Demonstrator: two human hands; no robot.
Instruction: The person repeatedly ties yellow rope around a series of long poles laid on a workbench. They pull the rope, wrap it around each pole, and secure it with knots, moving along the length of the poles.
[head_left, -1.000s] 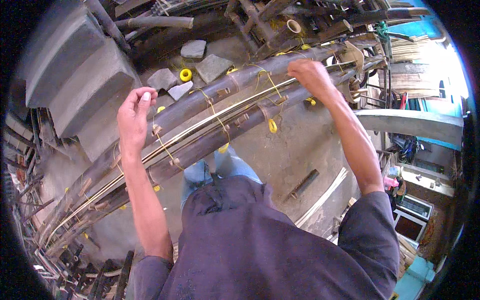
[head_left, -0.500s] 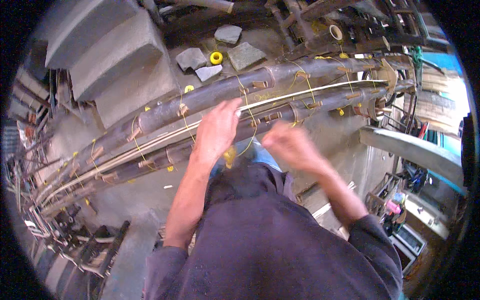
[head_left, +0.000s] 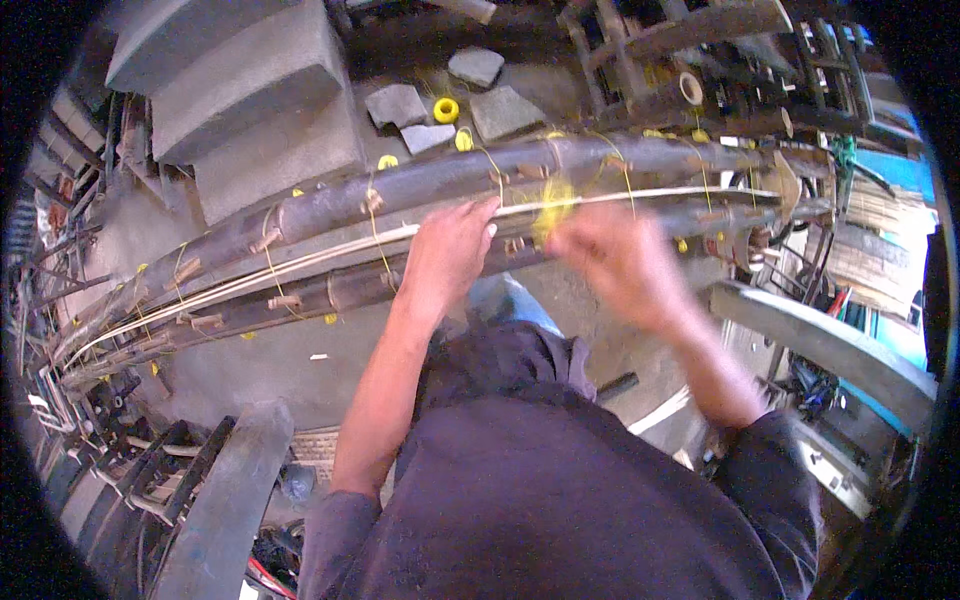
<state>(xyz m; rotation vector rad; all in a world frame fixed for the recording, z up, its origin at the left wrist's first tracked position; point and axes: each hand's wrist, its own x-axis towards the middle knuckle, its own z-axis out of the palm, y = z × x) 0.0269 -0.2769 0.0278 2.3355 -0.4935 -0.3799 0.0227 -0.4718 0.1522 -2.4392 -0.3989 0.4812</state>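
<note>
Two long dark bamboo poles, a far one [head_left: 430, 183] and a near one [head_left: 355, 292], run side by side across the view. Thin pale strips [head_left: 345, 248] lie lengthwise between them, and yellow cords span the gap at intervals. My left hand [head_left: 455, 245] is closed around the strips, fingertips at a crossing cord. To its right, my right hand [head_left: 620, 262] is curled and smeared by motion. A blurred tangle of yellow string [head_left: 555, 212] shows at its fingertips, over the strips. Small wooden pegs [head_left: 373, 201] stick out of the poles.
Beyond the far pole lie a yellow ring-shaped roll [head_left: 446, 110] and several flat grey stones [head_left: 508, 113]. Concrete steps [head_left: 265, 110] rise at the far left. Dark bamboo frames [head_left: 690, 35] stand at the far right. A grey beam [head_left: 820, 340] lies at the right.
My right hand has moved away from my body, up to the strips. The yellow string has risen from near my lap to above the poles. My left hand keeps its place on the strips.
</note>
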